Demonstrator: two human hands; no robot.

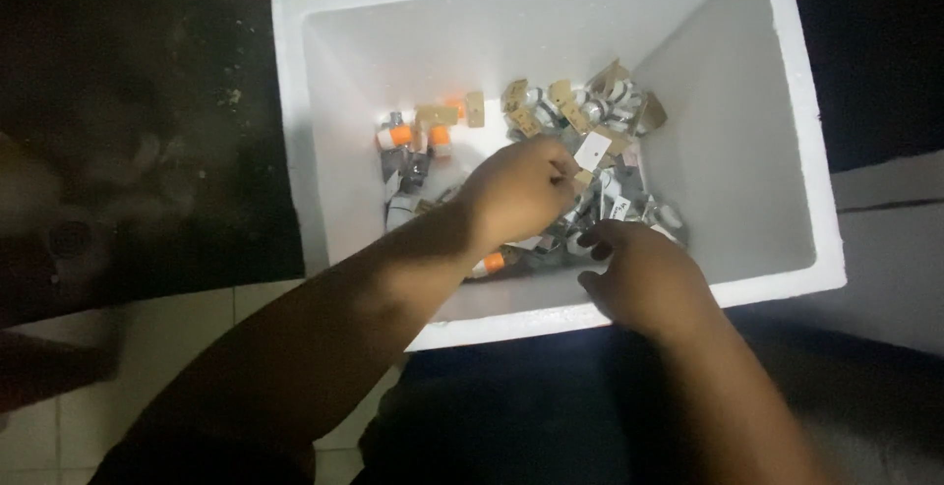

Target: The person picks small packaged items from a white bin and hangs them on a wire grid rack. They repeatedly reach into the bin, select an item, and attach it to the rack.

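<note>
A white foam box (806,200) stands open below me, and both my hands reach into it. Its bottom holds several small vials (600,101) with tan and white tags, some with orange caps (395,135). My left hand (516,190) is over the middle of the pile, its fingertips pinched on a small white tag (591,151). At the near wall my right hand (644,273) rests on the vials with its fingers curled down among them. Whether it grips one is hidden.
The box sits on a dark surface (147,101) with specks of debris. Pale floor tiles (167,337) show at the lower left. A grey patch of floor (890,239) lies to the right of the box.
</note>
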